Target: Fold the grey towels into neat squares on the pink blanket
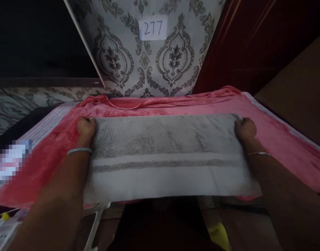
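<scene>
A grey towel [165, 139] with pale bands is stretched between my two hands above a pink plush blanket [269, 136]. My left hand [86, 129] grips its far left corner, fingers closed round the edge. At the far right corner, my right hand [246, 129] is closed on the cloth in the same way. The towel's white lower part hangs toward me, slightly blurred at its sides. Under the towel, part of the blanket is hidden.
A striped cloth [50, 120] shows beneath the blanket's left side. Behind are a patterned wall with a paper marked 277 [153, 28], a dark screen [39, 42] and a red cabinet [243, 45]. A white plastic frame [97, 223] stands below, near a yellow item [218, 235].
</scene>
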The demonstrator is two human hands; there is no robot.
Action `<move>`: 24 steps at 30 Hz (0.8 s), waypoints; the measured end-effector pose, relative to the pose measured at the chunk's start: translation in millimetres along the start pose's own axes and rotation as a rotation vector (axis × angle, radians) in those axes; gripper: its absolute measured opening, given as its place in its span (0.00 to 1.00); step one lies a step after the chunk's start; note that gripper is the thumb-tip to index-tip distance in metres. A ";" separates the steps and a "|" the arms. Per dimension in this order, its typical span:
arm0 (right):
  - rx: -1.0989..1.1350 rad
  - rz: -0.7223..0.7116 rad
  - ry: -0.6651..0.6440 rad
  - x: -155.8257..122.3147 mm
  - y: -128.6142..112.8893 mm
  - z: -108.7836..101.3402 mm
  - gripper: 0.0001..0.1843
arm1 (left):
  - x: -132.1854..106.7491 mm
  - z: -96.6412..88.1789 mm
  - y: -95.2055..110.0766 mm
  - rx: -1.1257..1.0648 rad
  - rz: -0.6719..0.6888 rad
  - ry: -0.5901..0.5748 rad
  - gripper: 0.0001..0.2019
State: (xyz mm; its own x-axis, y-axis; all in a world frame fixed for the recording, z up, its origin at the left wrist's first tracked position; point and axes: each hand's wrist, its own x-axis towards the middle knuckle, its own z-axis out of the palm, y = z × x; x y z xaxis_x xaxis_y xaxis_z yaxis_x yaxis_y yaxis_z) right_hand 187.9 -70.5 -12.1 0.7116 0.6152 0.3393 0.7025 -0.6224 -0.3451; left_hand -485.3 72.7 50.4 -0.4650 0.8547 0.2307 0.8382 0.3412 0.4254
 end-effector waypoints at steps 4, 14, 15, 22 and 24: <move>0.058 -0.035 0.014 -23.0 -18.9 -12.6 0.30 | -16.6 2.0 8.1 0.092 0.374 0.163 0.26; 0.088 -0.612 -0.154 -60.4 -99.5 6.7 0.26 | -28.6 28.2 25.4 0.181 0.774 -0.165 0.27; 0.092 -0.624 -0.177 -63.2 -103.5 11.1 0.26 | -29.4 28.7 24.9 0.186 0.756 -0.171 0.27; 0.089 -0.617 -0.213 -66.1 -102.5 24.7 0.28 | -32.2 34.2 23.6 0.163 0.687 -0.151 0.24; 0.064 -0.571 -0.222 -59.1 -103.8 24.3 0.29 | -30.8 35.9 23.3 0.135 0.674 -0.141 0.24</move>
State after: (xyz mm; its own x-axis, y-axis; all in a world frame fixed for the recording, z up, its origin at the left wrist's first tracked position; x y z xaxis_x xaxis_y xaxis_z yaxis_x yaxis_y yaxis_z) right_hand 72.9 -30.5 -17.6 0.2008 0.9331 0.2982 0.9664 -0.1388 -0.2163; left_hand -441.2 68.4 21.8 0.2023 0.9365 0.2863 0.9631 -0.2433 0.1153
